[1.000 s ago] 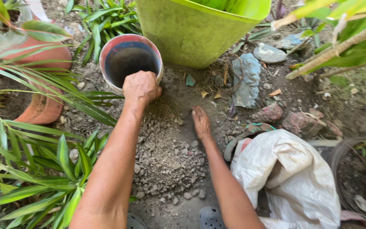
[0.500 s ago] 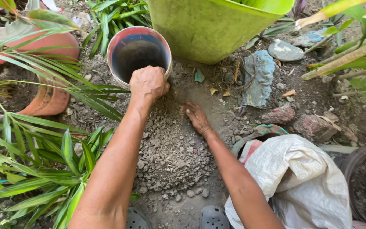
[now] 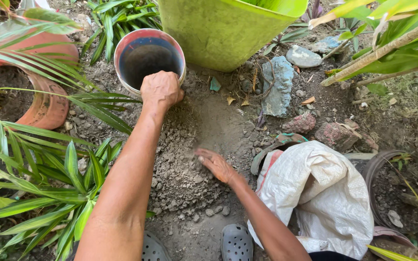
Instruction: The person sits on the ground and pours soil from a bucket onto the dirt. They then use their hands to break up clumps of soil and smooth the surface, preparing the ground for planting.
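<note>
My left hand (image 3: 161, 90) grips the near rim of a small round pot (image 3: 122, 48), which has a pale rim and dark soil inside. My right hand (image 3: 215, 164) lies flat with fingers together on a heap of grey gravelly soil (image 3: 180, 174) on the ground, at the heap's right side. It holds nothing that I can see. The pot stands upright just beyond the heap.
A big lime-green tub (image 3: 223, 29) stands behind the pot. Terracotta pots (image 3: 44, 104) and long green leaves (image 3: 49, 169) crowd the left. A white sack (image 3: 320, 198) lies at the right, stones (image 3: 279, 87) beyond it. My grey clogs (image 3: 236, 241) are at the bottom.
My right hand has drawn back toward me across the soil heap, from near the pot's side down to the heap's right edge. My left hand stays on the pot's rim.
</note>
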